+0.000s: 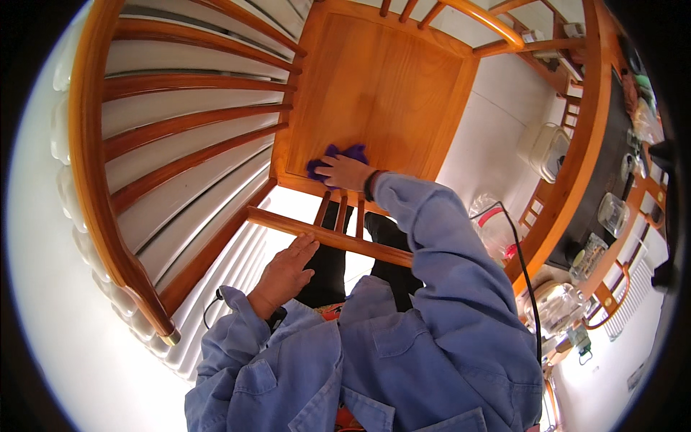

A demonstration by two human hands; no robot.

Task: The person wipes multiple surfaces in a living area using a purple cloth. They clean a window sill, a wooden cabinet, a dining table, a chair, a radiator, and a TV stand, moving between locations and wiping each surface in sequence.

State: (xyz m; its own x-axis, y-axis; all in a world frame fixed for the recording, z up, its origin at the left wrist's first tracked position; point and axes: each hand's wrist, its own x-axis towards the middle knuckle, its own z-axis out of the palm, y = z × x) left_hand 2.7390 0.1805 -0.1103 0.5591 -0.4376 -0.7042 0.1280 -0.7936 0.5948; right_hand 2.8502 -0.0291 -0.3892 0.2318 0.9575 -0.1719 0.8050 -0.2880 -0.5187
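A wooden chair stands before me, its broad orange-brown seat (388, 81) facing up. On the near left part of the seat, my right hand (348, 171) presses a crumpled purple cloth (353, 151) with spread fingers; part of the cloth is hidden under the palm. My left hand (289, 272) holds nothing, and its fingertips rest on the wooden armrest (345, 240) nearest me. Short spindles (341, 214) join that armrest to the seat. To the left, the slatted chair back (200, 83) runs up to a thick curved top rail (89, 135).
A white ribbed radiator (237, 275) stands behind the chair back. At right is a wooden table (588, 178) with a dark top, bearing glass jars (612, 213). Under its edge are a lidded plastic container (548, 151) and a plastic bag (494, 232). A black cable (521, 259) hangs beside my right sleeve.
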